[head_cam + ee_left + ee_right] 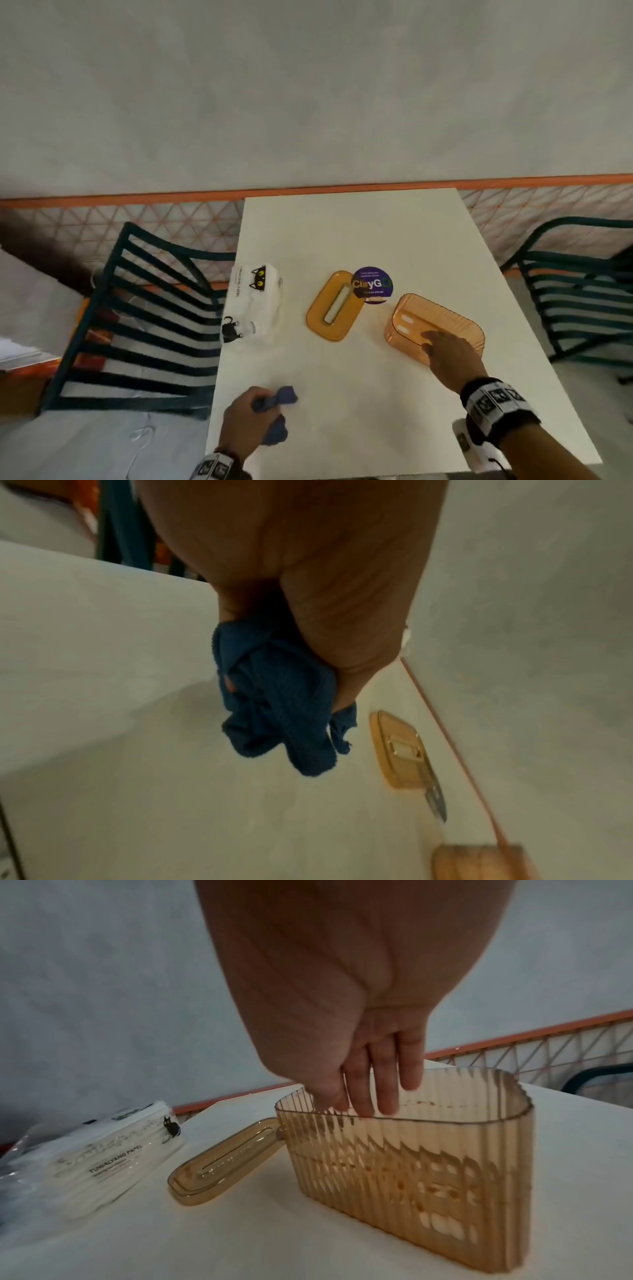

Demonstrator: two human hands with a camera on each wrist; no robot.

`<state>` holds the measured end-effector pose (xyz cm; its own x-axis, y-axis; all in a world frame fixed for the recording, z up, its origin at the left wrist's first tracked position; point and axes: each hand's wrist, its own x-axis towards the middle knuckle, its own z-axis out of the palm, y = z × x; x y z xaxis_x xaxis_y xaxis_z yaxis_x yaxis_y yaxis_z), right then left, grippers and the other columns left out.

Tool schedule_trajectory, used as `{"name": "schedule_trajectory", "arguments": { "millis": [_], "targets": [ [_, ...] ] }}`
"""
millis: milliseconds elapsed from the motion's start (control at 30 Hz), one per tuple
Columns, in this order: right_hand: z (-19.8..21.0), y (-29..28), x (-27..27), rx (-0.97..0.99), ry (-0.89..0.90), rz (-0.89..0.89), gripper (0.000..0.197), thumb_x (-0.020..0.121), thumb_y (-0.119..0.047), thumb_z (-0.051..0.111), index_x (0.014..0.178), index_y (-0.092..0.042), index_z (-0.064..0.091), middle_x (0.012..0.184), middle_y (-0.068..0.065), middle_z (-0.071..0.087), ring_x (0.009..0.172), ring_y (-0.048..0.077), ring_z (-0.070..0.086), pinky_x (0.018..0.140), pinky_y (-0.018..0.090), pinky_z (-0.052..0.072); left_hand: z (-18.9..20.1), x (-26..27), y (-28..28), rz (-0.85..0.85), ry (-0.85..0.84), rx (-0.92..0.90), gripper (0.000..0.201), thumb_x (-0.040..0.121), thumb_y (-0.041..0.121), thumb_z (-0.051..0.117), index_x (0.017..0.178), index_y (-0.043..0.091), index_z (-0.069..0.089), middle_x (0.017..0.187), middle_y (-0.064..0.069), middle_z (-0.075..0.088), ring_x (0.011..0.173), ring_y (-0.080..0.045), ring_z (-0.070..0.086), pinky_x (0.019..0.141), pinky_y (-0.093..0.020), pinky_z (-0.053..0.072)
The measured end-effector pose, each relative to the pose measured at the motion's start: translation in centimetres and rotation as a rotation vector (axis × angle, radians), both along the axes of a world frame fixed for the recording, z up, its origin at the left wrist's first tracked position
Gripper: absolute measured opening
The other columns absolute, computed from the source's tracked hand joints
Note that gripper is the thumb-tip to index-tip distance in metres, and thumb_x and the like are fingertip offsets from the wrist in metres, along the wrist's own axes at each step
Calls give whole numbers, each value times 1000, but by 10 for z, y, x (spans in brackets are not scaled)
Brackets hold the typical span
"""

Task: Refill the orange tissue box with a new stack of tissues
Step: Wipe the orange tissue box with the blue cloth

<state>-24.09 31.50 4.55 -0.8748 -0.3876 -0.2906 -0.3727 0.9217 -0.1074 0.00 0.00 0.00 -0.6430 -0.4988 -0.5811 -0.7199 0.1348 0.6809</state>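
The ribbed orange tissue box (442,318) stands open and empty at the right of the white table (342,233). My right hand (440,344) reaches over its near rim with straight fingers (385,1085), their tips at the box (411,1172) opening. The orange lid (334,306) with its slot lies flat left of the box. A wrapped white tissue pack (253,305) with black cat prints lies at the table's left edge. My left hand (251,416) grips a crumpled blue cloth (282,397) near the front edge; the cloth (277,704) hangs from my fist.
A round purple sticker (375,286) sits on the table beside the lid's far end. Dark green slatted chairs stand to the left (144,322) and right (575,291). A grey wall with an orange strip (137,200) runs behind the table.
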Motion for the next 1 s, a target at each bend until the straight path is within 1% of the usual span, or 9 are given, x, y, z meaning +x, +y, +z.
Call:
{"name": "schedule_trajectory", "arguments": {
  "millis": [100,167,300,367,533,667,800,900,1000],
  "targets": [
    [-3,3,-9,90,-35,26,29,103,-23,42,120,-23,65,105,-5,72,96,16,69,69,23,46,10,-3,13,149,47,129,16,81,20,83,94,14,77,76,-7,76,71,-25,72,77,-49,62],
    [-3,3,-11,156,-78,54,28,101,-18,41,116,-23,64,88,-5,64,83,15,65,60,22,38,19,-6,23,280,74,283,14,88,16,79,94,4,75,66,-12,74,58,-22,72,61,-38,60],
    [-1,5,-14,195,-103,147,30,101,-19,40,123,-23,60,98,-1,66,87,17,65,70,24,46,14,-22,41,487,94,580,57,91,40,78,110,-11,60,66,-19,67,82,-42,68,73,-43,50],
    [-2,6,-13,234,-139,204,33,100,-16,40,127,-20,58,110,2,67,97,19,66,79,27,50,11,-32,54,566,141,808,46,93,33,73,122,-1,64,72,-16,56,83,-42,63,69,-44,49],
    [8,7,-22,210,-226,169,34,94,-10,44,125,-14,58,113,6,65,101,24,65,79,30,50,44,-67,94,479,379,1168,18,91,18,76,97,6,63,83,-14,53,78,-28,52,73,-45,48],
    [27,16,-44,-114,-338,-54,29,94,-8,47,113,-11,69,108,9,72,93,27,71,76,30,56,67,-100,119,397,482,951,34,86,19,70,114,0,66,121,-25,65,109,-38,66,94,-51,51],
    [56,23,-46,-662,-591,-318,28,104,-5,43,98,1,69,89,18,76,75,35,76,67,42,63,96,-143,152,95,551,344,67,74,31,84,137,33,60,139,7,64,124,-12,64,95,-32,58],
    [72,24,-40,-832,-673,-336,31,106,-7,41,97,9,66,90,29,73,79,45,74,70,49,63,102,-161,184,-338,643,-139,71,86,37,76,150,37,45,160,20,35,145,7,33,109,-13,43],
    [78,29,-34,-874,-652,-303,28,101,-3,43,90,12,64,85,37,69,78,53,70,70,64,59,82,-171,200,-641,709,-438,55,102,34,56,155,29,43,171,13,17,158,-2,8,119,-18,31]
  ]
}}
